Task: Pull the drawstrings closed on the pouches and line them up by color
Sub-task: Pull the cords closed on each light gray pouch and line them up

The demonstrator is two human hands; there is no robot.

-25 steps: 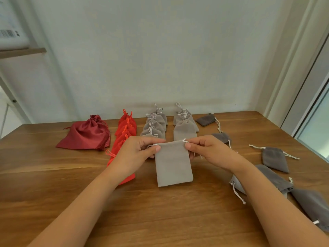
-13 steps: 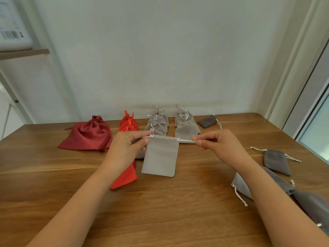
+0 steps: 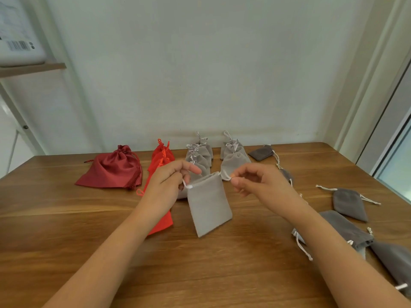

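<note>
A light grey pouch (image 3: pixel 209 205) hangs between my hands above the table, its mouth still wide. My left hand (image 3: pixel 169 181) pinches the white drawstring at the pouch's left corner. My right hand (image 3: pixel 255 181) pinches the drawstring loop at the right corner. Behind them run a column of orange-red pouches (image 3: pixel 162 155) and two columns of closed light grey pouches (image 3: pixel 199 152) (image 3: pixel 233 156). A large dark red pouch (image 3: pixel 113 167) lies at the back left.
Several dark grey pouches lie loose on the right of the wooden table (image 3: pixel 66 218): one at the back (image 3: pixel 261 152), one (image 3: pixel 350 202) mid right, others (image 3: pixel 347 231) near the right edge. A wall stands behind the table; a shelf (image 3: pixel 33 67) is at upper left.
Both hands have lifted the light grey pouch off the table and shifted it; it now hangs tilted, held by its drawstrings, with my right hand pulling the string out to the right.
</note>
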